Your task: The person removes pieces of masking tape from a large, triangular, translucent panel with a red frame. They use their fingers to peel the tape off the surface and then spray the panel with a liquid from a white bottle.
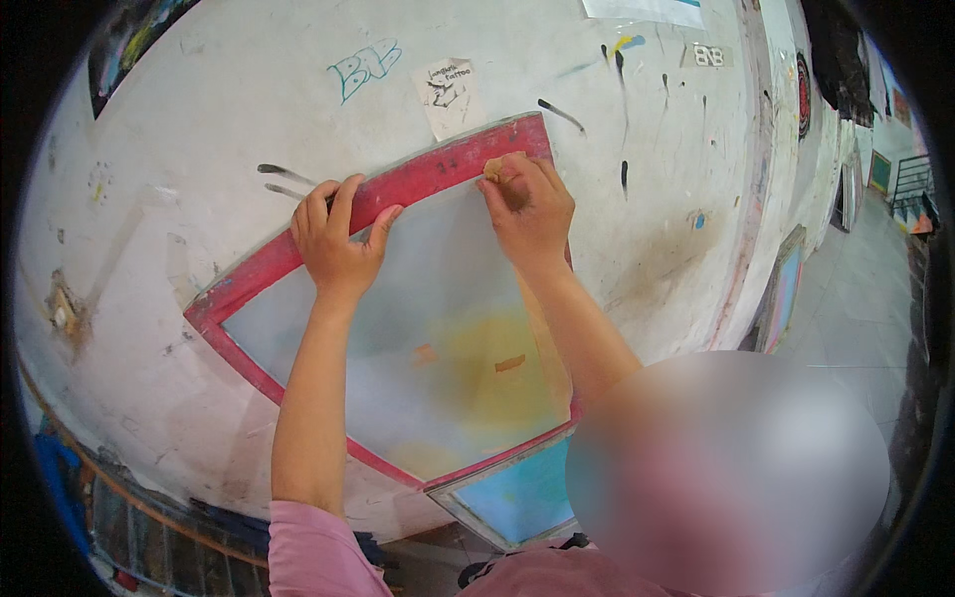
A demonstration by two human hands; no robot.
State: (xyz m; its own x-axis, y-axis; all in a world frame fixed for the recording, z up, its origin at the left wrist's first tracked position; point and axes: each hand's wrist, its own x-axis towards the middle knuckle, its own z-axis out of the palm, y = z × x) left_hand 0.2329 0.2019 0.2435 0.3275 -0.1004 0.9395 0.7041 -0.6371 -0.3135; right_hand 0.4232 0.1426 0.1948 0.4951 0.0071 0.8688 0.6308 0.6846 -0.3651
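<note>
A red-painted screen-printing frame (pixel 440 169) with a pale mesh (pixel 418 261) stands tilted against the wall in front of me. My left hand (pixel 342 239) grips its upper rail, with the thumb over the inner edge. At the upper right corner, my right hand (pixel 531 213) pinches a crumpled piece of brown tape (pixel 495 169) against the rail. A long tan strip (pixel 543 336) runs down the mesh's right side, partly hidden by my right forearm. A yellowish stain (pixel 485 343) and a small brown tape scrap (pixel 510 363) show on the lower mesh.
Below the red frame is another frame (pixel 515 492) with blue mesh. The white wall (pixel 656 246) carries paint marks and a paper sticker (pixel 450 97) with writing. More frames (pixel 783 291) lean along the wall by the tiled floor (pixel 835 313). A blurred oval hides the lower right.
</note>
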